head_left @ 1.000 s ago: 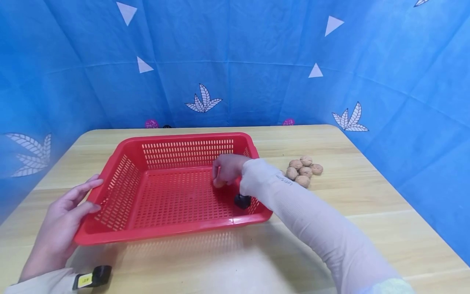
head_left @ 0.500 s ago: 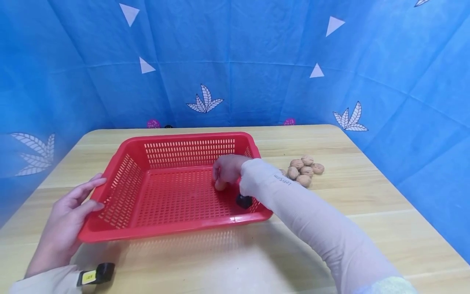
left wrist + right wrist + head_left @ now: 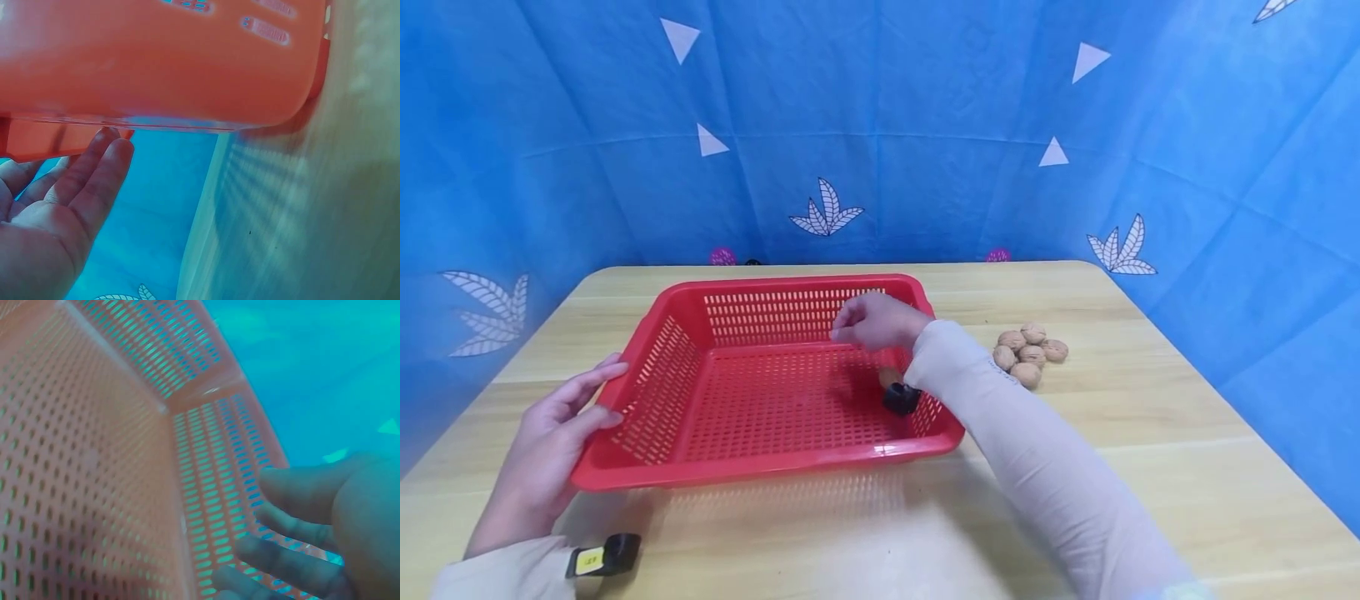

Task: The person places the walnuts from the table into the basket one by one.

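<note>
Red perforated basket [image 3: 760,400]; brown walnuts [image 3: 1028,354]; blue leaf-patterned backdrop [image 3: 925,125]; light wood table [image 3: 1150,467].

Right hand [image 3: 872,323] has been lifted off the basket floor, now raised near the far wall of the red basket [image 3: 760,471], fingers loosely extended, nothing held. Walnut [image 3: 889,377] that was pinched under the fingers 1.0 s and 0.5 s ago has been released; it's now seen lying on the basket floor by the right wall, partly hidden behind the black wrist-cam mount. Basket appears shifted slightly to the right in head view, though cam has moved a bit too. Left hand [image 3: 553,433] is shown shifted with it, approx.
</note>
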